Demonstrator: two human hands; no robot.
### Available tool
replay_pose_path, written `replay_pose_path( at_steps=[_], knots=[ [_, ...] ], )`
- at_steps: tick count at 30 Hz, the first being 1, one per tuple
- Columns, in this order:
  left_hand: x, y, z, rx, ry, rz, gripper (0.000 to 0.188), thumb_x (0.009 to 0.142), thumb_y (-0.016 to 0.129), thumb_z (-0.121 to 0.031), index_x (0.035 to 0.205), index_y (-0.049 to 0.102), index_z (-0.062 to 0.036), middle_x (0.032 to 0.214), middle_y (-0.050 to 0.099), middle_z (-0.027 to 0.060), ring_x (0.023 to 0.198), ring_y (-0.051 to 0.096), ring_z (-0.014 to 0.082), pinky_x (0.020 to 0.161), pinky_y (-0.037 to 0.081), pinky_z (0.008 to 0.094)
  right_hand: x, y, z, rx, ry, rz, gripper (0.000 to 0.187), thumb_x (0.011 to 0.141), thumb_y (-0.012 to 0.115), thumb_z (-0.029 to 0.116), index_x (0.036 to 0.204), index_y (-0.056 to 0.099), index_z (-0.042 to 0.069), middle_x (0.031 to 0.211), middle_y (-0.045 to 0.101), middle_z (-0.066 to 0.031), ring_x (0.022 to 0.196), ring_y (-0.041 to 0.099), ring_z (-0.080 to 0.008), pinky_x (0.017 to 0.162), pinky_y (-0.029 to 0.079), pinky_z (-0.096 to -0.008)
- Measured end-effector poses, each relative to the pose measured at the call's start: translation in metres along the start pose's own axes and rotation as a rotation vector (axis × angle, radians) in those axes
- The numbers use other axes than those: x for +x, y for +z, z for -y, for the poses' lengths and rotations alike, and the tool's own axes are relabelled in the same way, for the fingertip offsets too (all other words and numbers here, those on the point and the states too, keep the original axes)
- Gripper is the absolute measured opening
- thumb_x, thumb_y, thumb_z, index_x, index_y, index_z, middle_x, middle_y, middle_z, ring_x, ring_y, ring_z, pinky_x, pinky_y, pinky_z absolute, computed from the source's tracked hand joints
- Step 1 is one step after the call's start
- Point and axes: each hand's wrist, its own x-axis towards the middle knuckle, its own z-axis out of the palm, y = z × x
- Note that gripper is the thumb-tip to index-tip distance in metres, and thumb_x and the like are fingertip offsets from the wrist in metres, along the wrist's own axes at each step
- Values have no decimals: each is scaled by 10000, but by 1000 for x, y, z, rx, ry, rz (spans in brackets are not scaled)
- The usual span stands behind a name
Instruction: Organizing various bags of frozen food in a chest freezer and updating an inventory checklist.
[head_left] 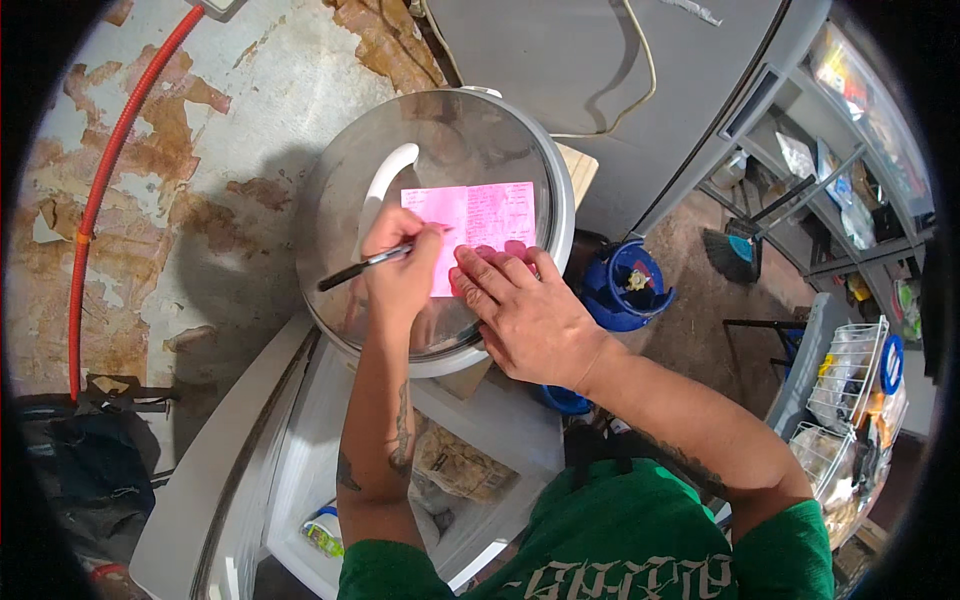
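A pink sheet of paper (480, 215) with handwriting lies on the clear lid (440, 160) of a large round pot. My left hand (400, 265) grips a dark pen (365, 265), its tip on the paper's left half. My right hand (525, 310) lies flat, fingers pressing down the paper's lower edge. The lid's white handle (385, 170) curves just above my left hand.
The pot sits over an open white chest freezer (300, 440) holding bagged food. A red hose (105, 180) runs down the peeling wall at left. A blue gas cylinder (628, 285), a broom (735, 250), grey cabinet and wire baskets (850, 370) stand to the right.
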Motion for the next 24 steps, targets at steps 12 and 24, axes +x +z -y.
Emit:
replay_pose_path(
  at_steps=[12, 24],
  knots=[
    [-1, -4, 6, -16, 1, -3, 241, 838, 647, 57, 722, 457, -34, 633, 489, -30, 599, 424, 31, 523, 369, 241, 1, -1, 1, 2, -4, -4, 621, 850, 598, 278, 1392, 494, -9, 1468, 449, -171, 1328, 424, -309, 1106, 299, -479],
    [-2, -1, 6, 61, 6, 6, 231, 829, 658, 37, 718, 465, -21, 590, 497, 7, 565, 453, 48, 507, 386, 264, 0, 2, 0, -14, 5, 13, 630, 860, 600, 278, 1410, 475, -2, 1473, 440, -168, 1334, 419, -311, 1100, 302, -481]
  ],
)
